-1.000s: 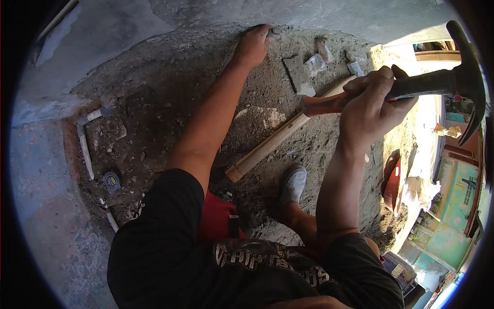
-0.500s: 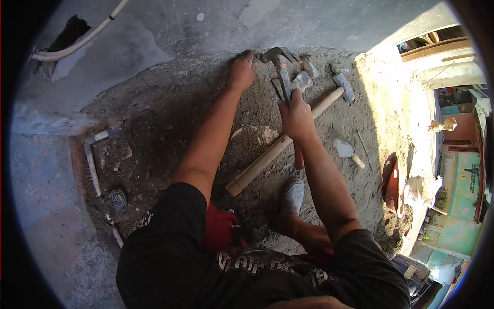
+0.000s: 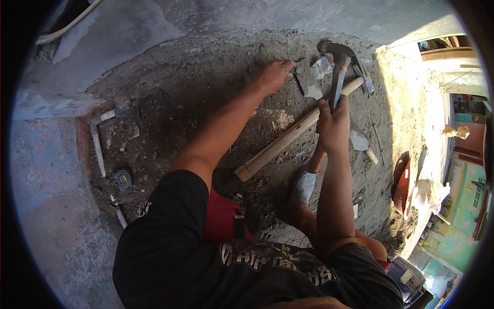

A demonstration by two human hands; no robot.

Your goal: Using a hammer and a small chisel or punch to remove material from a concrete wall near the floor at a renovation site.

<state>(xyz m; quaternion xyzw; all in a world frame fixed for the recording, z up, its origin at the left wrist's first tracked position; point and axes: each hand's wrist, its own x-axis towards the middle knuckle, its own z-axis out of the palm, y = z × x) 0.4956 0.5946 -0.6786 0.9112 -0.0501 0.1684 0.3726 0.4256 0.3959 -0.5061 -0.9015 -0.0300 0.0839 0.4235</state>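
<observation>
My right hand (image 3: 334, 123) is shut on a claw hammer (image 3: 339, 74) with an orange-and-black grip, its dark head pointing away from me, over the dirt. My left hand (image 3: 271, 76) is closed near the far wall's foot, at a small dark object that I cannot make out. Just right of it lie a grey chunk (image 3: 311, 85) and pieces of clear plastic (image 3: 322, 66). A long wooden board (image 3: 267, 154) lies diagonally beneath the hammer and my right hand.
A trowel (image 3: 358, 139) lies right of my right arm, beside a second hammer (image 3: 367, 85) farther up. White pipe (image 3: 98, 147) and a tape measure (image 3: 123, 180) sit in the dirt at left. Concrete walls (image 3: 247, 15) bound the dirt; an orange object (image 3: 401, 188) is at right.
The hammer was raised close to the camera, came down beside my left hand, and is now farther right. My left hand has moved right, a little off the wall's foot.
</observation>
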